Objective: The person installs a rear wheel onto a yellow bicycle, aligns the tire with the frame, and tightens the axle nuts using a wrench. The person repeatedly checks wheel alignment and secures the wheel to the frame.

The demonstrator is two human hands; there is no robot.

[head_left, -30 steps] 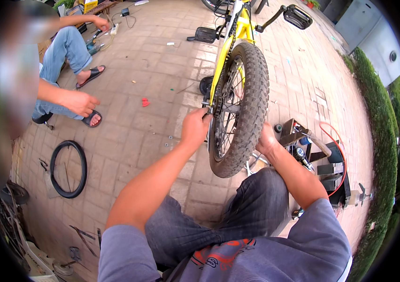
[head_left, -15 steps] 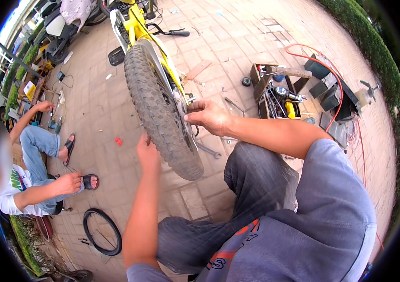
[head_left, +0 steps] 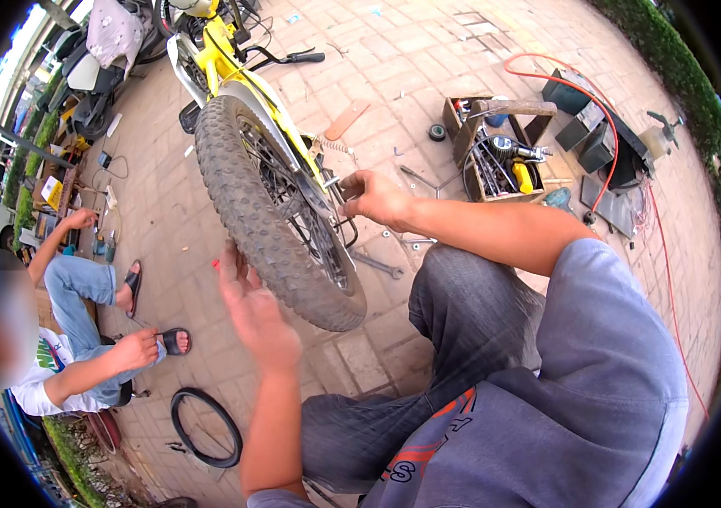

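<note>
I see the yellow bicycle's (head_left: 223,52) wheel (head_left: 242,190) well in from the right edge of the paving (head_left: 420,68). My left hand (head_left: 261,326), fingers open, is beside it; my right hand (head_left: 379,201) bends its fingers near the axle (head_left: 331,180), their grip I can't tell from here.

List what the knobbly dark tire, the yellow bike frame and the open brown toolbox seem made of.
Knobbly dark tire: matt rubber, judging by its dusty moulded tread. Yellow bike frame: probably painted metal, glossy where it catches light; type unclear. Open brown toolbox: likely unvarnished wood, from its dull, plank-like sides.
</note>
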